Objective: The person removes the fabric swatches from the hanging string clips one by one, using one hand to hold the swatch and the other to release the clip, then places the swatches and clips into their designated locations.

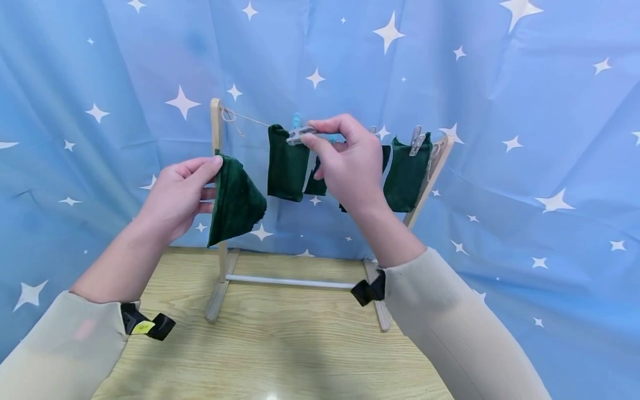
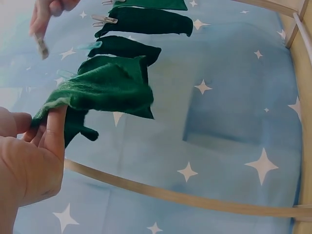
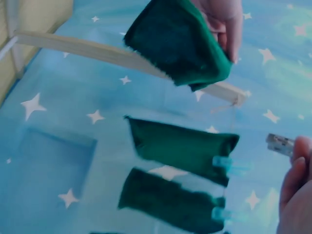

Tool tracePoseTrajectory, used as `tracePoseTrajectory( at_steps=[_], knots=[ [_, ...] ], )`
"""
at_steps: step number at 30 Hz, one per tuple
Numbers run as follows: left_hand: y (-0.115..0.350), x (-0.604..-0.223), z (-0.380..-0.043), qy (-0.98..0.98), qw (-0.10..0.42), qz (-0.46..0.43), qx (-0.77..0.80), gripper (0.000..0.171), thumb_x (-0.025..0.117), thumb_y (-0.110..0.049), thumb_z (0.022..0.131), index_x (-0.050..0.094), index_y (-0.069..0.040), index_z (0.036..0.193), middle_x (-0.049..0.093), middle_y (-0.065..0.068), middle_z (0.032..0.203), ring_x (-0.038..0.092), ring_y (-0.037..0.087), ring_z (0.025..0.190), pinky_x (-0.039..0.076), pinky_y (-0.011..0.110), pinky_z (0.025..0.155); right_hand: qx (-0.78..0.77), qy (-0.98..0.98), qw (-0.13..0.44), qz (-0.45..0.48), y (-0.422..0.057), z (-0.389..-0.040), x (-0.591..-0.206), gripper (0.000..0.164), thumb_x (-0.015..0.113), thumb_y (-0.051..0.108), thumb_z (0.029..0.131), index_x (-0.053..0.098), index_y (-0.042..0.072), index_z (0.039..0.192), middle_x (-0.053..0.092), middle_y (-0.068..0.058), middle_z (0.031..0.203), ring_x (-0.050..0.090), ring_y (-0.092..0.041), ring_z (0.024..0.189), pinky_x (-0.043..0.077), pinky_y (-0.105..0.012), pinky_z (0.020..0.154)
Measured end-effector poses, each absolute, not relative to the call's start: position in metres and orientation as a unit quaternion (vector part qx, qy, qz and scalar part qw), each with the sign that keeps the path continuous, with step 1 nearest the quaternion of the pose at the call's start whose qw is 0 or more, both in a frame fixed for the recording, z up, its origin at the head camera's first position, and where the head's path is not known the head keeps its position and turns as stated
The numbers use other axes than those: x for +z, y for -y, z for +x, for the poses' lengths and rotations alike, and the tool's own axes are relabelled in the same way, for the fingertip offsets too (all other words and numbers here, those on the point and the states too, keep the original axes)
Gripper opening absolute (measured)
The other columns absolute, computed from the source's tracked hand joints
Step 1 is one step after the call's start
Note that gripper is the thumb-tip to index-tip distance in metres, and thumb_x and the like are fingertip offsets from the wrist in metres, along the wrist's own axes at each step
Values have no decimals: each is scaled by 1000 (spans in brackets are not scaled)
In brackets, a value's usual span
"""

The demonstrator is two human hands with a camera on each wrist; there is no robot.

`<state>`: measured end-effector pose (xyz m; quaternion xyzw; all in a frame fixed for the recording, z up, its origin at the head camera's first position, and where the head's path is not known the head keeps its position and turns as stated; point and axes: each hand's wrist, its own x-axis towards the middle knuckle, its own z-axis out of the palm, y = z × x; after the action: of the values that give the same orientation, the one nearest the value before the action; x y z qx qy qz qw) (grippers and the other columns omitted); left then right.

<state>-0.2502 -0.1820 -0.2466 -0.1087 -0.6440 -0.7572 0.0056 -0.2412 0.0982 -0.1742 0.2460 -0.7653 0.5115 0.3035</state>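
My left hand (image 1: 182, 191) pinches a dark green cloth (image 1: 237, 200) by its upper corner, beside the rack's left post. The cloth hangs down with its lower edge slanting. In my right hand (image 1: 350, 158) a grey clothespin (image 1: 300, 135) is pinched between thumb and fingertips. It overlaps the top of a hanging green cloth (image 1: 288, 166) in the head view, but the right wrist view has the clothespin (image 3: 280, 145) apart from the cloths. Blue clothespins (image 3: 224, 163) hold the nearer hung cloths on the string (image 1: 252, 119). Part of the row is hidden behind my right hand.
The small wooden rack has a left post (image 1: 216, 125), a right post (image 1: 440, 161) and a white lower bar (image 1: 290, 282). It stands on a wood-grain table (image 1: 280, 339) before a blue star-patterned curtain (image 1: 525, 139). Another grey clothespin (image 1: 416, 141) grips the rightmost cloth (image 1: 407, 178).
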Motion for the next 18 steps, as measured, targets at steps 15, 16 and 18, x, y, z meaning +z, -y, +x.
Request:
tracePoseTrajectory(
  at_steps=[15, 16, 18],
  knots=[
    [197, -280, -237, 630, -21, -113, -768, 30, 69, -38, 109, 77, -16, 128, 82, -5, 106, 80, 14, 88, 66, 29, 78, 527, 785, 272, 179, -180, -218, -235, 30, 82, 13, 101, 74, 9, 129, 78, -2, 134, 67, -14, 59, 44, -25, 47],
    [198, -283, -236, 633, -25, -112, -765, 29, 68, -38, 110, 78, -17, 127, 82, -6, 107, 80, 14, 88, 66, 29, 78, 530, 785, 269, 174, -187, -216, -239, 30, 82, 12, 101, 73, 8, 129, 78, -2, 134, 67, -14, 58, 44, -24, 47],
    [201, -289, -235, 643, -32, -115, -757, 28, 67, -38, 111, 78, -18, 127, 82, -6, 109, 80, 14, 90, 66, 29, 81, 535, 787, 260, 162, -200, -213, -248, 31, 81, 10, 101, 72, 7, 131, 79, 0, 130, 67, -13, 58, 43, -24, 46]
  ],
)
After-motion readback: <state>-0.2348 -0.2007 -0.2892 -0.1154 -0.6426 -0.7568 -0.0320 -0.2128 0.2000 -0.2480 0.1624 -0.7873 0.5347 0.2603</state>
